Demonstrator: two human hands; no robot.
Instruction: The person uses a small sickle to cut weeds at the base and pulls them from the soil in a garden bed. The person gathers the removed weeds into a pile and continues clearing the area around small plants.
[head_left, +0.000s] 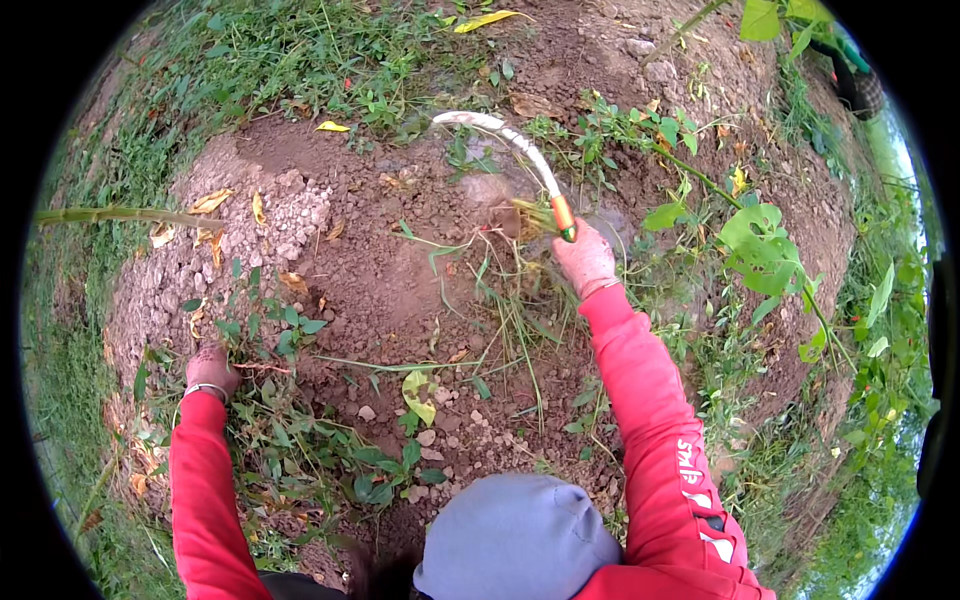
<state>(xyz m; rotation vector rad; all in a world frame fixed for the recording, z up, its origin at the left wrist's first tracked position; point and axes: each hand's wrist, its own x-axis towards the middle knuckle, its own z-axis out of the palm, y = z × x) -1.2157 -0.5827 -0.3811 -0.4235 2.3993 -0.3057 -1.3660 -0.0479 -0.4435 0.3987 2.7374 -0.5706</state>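
Note:
My right hand (586, 256) is closed round the orange and green handle of a sickle (534, 154), right of the middle. Its curved, pale blade points up and left over bare soil and small weeds. Beneath and left of that hand lie long grass stems (516, 315), some of them blurred. At the left, my left hand (213, 370) is down among leafy weeds (274, 326), with a reddish stem beside its fingers. Leaves and the angle hide its fingertips, so whether it grips a plant cannot be told.
A thick green stem (127, 215) reaches in from the left. On the right slants a leafy plant with a hole-eaten leaf (761, 251). Crumbly soil clods (289, 217), dry yellow leaves and dense grass (300, 67) surround the spot. A dark object with green parts (856, 79) is at upper right.

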